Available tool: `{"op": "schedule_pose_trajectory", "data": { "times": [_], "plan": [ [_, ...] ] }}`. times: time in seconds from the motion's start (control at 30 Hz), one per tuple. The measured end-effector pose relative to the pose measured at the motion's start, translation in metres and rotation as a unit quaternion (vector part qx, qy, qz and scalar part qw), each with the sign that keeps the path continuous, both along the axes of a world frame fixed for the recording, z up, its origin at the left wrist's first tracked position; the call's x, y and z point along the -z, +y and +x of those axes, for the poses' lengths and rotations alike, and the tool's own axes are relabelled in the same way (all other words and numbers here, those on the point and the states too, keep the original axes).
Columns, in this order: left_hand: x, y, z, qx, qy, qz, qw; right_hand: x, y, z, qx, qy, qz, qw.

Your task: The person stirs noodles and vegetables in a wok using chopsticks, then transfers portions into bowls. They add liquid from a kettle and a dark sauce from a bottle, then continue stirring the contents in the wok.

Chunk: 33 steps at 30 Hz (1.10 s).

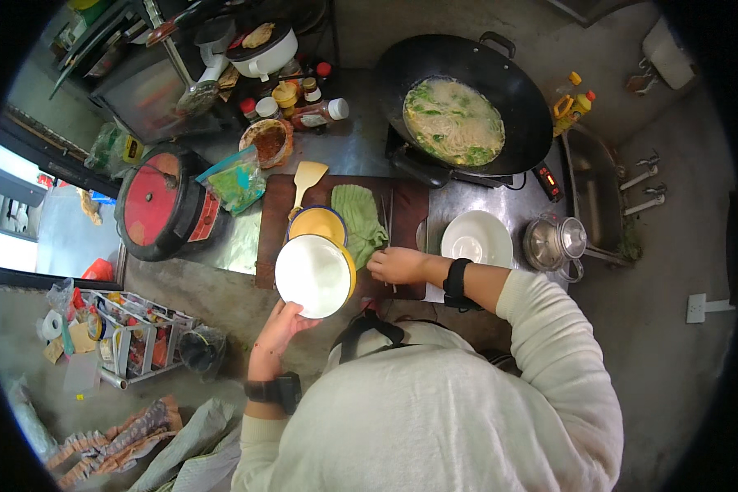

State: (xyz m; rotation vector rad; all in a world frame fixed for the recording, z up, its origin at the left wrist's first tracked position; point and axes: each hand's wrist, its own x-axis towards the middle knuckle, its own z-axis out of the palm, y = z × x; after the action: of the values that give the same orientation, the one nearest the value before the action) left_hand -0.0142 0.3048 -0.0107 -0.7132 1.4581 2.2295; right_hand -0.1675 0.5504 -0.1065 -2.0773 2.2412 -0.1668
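My left hand (283, 329) grips the rim of a bowl (313, 277), white inside and yellow outside, tilted above the board's front edge. Partly behind it, a yellow bowl with a blue rim (320, 224) sits on the brown cutting board (270, 246). My right hand (400, 264) is over a pair of chopsticks (389, 212) beside a green cloth (357, 215); its curled fingers hide whether it grips them. A pale spatula (307, 178) lies at the board's back. Right of the board stands a white bowl (476, 237).
A black wok (523, 104) with steaming noodles and greens (455, 123) stands on a cooker behind the board. A glass teapot (553, 243) is near the sink (593, 184). Leftward are a bag of greens (237, 178), several seasoning bottles (320, 114) and a red-lidded cooker (150, 200).
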Motion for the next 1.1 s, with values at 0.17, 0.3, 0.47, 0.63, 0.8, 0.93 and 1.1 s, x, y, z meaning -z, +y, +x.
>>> {"op": "schedule_pose_trajectory", "data": {
  "times": [0.17, 0.3, 0.47, 0.63, 0.8, 0.93, 1.1],
  "plan": [
    [-0.003, -0.008, -0.024, 0.015, -0.001, 0.013, 1.0, -0.052, 0.009, -0.005, -0.006, 0.018, -0.008, 1.0],
    [-0.007, -0.009, -0.042, 0.032, 0.007, 0.037, 0.999, -0.109, 0.033, 0.008, 0.146, -0.103, -0.129, 0.975],
    [-0.009, 0.002, -0.058, 0.036, 0.011, 0.098, 0.994, -0.124, 0.039, 0.023, 0.359, -0.229, -0.33, 0.842],
    [-0.011, 0.018, -0.067, 0.038, 0.024, 0.121, 0.992, -0.118, 0.041, 0.021, 0.367, -0.281, -0.273, 0.844],
    [-0.027, 0.034, -0.069, 0.001, 0.049, 0.132, 0.99, -0.187, 0.1, 0.017, 0.315, -0.342, -0.29, 0.836],
    [-0.04, 0.045, -0.075, -0.038, 0.084, 0.113, 0.989, -0.264, 0.173, -0.015, 0.378, -0.198, -0.379, 0.821],
    [-0.051, 0.058, -0.092, -0.05, 0.143, 0.123, 0.981, -0.257, 0.186, -0.106, 0.47, -0.235, -0.287, 0.801]
  ]
}}
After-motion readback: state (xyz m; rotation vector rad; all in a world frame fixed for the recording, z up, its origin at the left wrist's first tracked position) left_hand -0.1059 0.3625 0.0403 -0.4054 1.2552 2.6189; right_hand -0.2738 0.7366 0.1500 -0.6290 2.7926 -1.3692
